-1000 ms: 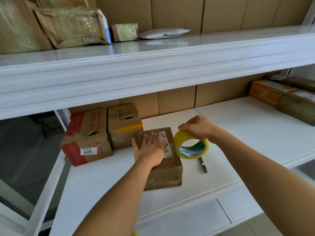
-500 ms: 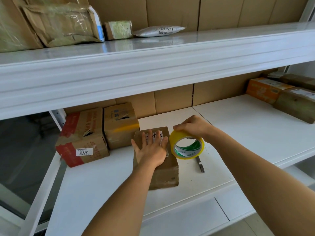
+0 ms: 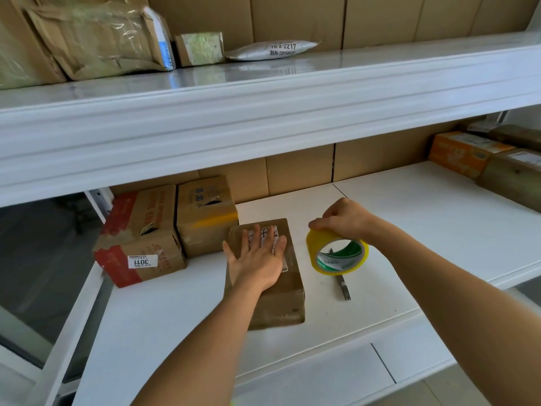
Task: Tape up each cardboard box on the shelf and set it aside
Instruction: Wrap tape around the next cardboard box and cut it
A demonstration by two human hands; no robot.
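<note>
A brown box lies on the white shelf, pressed flat by the left hand, fingers straight & spread; its label is mostly hidden under them. The yellow tape roll is gripped at its top by the right hand, just right of the box. A small dark tool is partly hidden behind the roll, type unclear. Boxes at right are cut off by the frame

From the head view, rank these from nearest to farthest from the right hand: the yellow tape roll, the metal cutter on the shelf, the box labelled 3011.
1. yellow tape roll: gripped by the right hand.
2. metal cutter: on the shelf just below the roll.
3. box labelled 3011: far left of the shelf.
</note>
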